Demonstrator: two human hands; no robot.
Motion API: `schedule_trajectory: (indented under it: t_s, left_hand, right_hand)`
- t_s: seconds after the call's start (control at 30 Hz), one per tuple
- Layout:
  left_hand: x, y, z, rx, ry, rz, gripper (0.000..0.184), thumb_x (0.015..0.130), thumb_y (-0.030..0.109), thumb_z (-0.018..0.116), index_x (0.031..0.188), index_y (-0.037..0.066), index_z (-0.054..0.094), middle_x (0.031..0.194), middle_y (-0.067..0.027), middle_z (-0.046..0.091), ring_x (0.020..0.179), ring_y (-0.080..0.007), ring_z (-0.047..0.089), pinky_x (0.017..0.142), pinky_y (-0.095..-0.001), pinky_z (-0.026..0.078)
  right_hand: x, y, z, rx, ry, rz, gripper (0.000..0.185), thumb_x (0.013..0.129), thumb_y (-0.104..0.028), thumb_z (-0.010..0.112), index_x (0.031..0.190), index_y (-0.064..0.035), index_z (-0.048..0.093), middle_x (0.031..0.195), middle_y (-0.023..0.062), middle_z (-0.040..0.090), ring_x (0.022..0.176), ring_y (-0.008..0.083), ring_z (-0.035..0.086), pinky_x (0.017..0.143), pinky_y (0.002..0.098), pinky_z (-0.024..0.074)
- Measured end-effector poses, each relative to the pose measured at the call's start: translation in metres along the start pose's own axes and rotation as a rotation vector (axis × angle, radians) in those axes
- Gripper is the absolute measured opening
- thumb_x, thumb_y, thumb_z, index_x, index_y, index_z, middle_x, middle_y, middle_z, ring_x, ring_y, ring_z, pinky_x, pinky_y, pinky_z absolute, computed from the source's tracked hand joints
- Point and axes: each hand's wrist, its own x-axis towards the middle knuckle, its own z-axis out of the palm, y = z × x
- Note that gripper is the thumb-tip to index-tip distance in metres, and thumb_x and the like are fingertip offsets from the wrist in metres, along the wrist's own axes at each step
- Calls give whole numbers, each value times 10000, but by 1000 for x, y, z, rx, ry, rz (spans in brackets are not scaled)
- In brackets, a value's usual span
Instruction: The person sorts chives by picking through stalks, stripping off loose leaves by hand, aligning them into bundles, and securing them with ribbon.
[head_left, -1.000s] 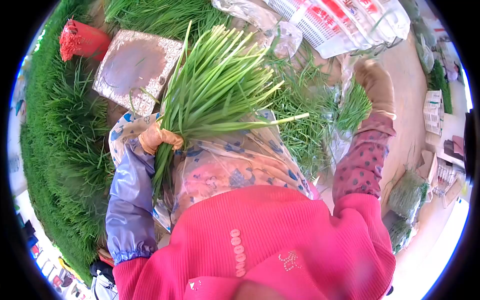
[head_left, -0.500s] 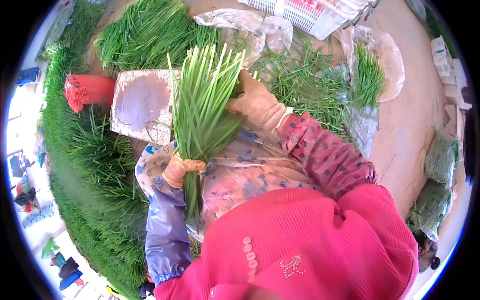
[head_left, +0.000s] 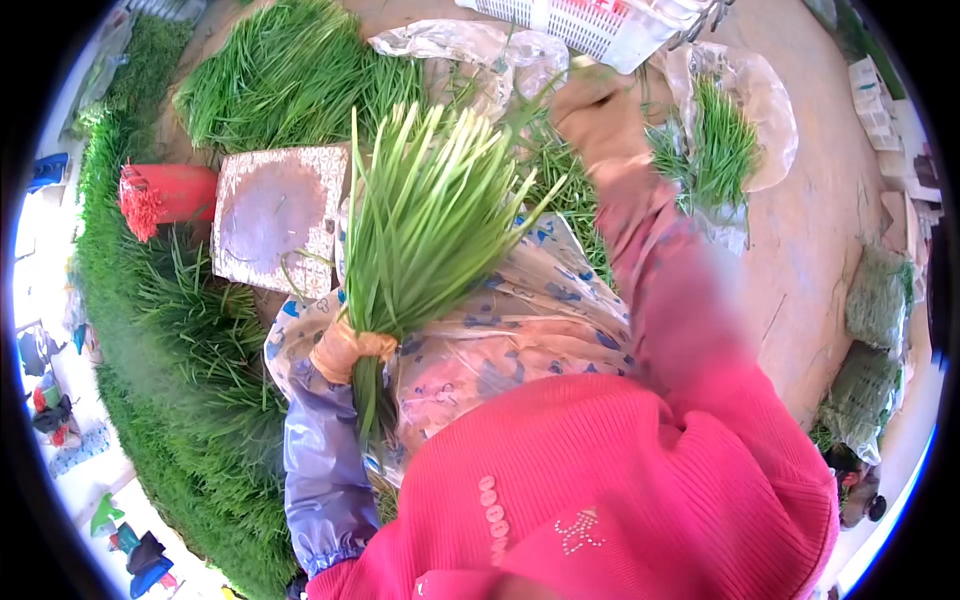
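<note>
My left hand point(head_left: 350, 350), in a tan glove, is wrapped round the lower part of a bunch of garlic chives point(head_left: 425, 230). Pale stalk ends fan out upward from it, and darker leaves hang below my grip. The bunch rests over my lap, on a clear plastic apron point(head_left: 560, 262) with blue prints. My right hand point(head_left: 605, 115), also gloved, is apart from the bunch, above loose green scraps point(head_left: 570, 185) on the ground. Motion smears its fingers; a pale green bit shows at their tips, but I cannot tell whether they hold it.
A square patterned board point(head_left: 275, 220) stands left of the bunch, beside a red cylinder with red strands point(head_left: 165, 198). A chive pile point(head_left: 290, 80) lies behind. More greens point(head_left: 180, 400) line the left. Clear plastic point(head_left: 775, 130) and a white basket point(head_left: 590, 30) are farther off.
My right hand has left the bunch's stalk ends and swung up and to the right, over the scraps. The stalk ends have spread rightward. My left hand keeps its hold.
</note>
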Motion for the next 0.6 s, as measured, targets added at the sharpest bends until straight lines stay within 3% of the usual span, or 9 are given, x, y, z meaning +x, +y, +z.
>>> schedule_trajectory:
  t_s: [0.03,0.07,0.13,0.23,0.27,0.33,0.47,0.53,0.6]
  left_hand:
    - [-1,0,-3,2,-4,-4,333,681,-63,650,1002,-10,582,736,-83,581,552,-169,531,485,-287,427]
    - [-4,-3,-8,-18,-20,-14,365,669,-67,662,1020,-11,578,746,-81,584,555,-169,534,483,-288,428]
    - [-9,-7,-7,-82,-12,-17,441,646,-78,682,1066,-15,564,756,-77,588,568,-169,542,492,-301,438]
    - [-8,-5,-11,-50,-3,-72,448,642,-86,672,1070,-17,560,758,-79,587,573,-172,542,505,-316,448]
    - [-5,-9,-16,124,4,-57,436,637,-89,678,1053,-17,568,767,-85,593,578,-179,551,517,-322,459]
    - [-5,-6,-11,86,4,-56,392,635,-93,663,1010,-28,565,725,-92,573,564,-201,538,517,-329,452]
    - [-4,-3,-10,-102,-66,-53,315,626,-87,661,916,-29,554,652,-79,514,526,-208,489,501,-334,412]
    - [-5,-2,-9,-69,-37,-61,317,621,-85,663,910,-27,546,652,-76,502,524,-203,478,497,-332,399]
    - [-7,-2,-9,-40,-10,-72,320,616,-83,666,903,-25,538,652,-72,490,521,-198,466,492,-329,386]
  right_hand:
    - [12,-28,-5,-99,125,-260,236,984,-194,424,797,-89,524,569,-75,447,455,70,481,410,215,406]
    - [20,-52,-13,766,236,-5,267,1003,-216,396,815,-82,529,563,-73,442,451,76,477,412,227,414]
    - [23,-81,-37,444,317,-38,301,1019,-237,359,833,-72,529,567,-57,443,468,71,482,437,228,427]
    - [10,-90,-56,-537,436,162,189,938,-176,545,1030,-17,591,700,11,567,558,110,536,483,254,461]
    - [1,-88,-53,-536,440,155,189,938,-176,545,1030,-17,591,700,11,567,558,110,536,483,254,461]
    - [-17,-77,-37,-1951,194,233,508,834,-295,684,1206,25,555,992,126,670,819,222,649,744,350,528]
    - [-42,-33,4,-1489,-266,-3,614,783,-283,709,1308,-31,515,1146,196,635,1003,283,631,913,337,469]
    - [-34,-6,19,-1740,-413,-324,669,808,-214,688,1397,-64,407,1234,183,588,934,247,641,838,332,505]
    - [-32,11,37,-1840,-456,-219,635,815,-217,675,1383,-74,429,1214,180,603,972,277,636,873,354,491]
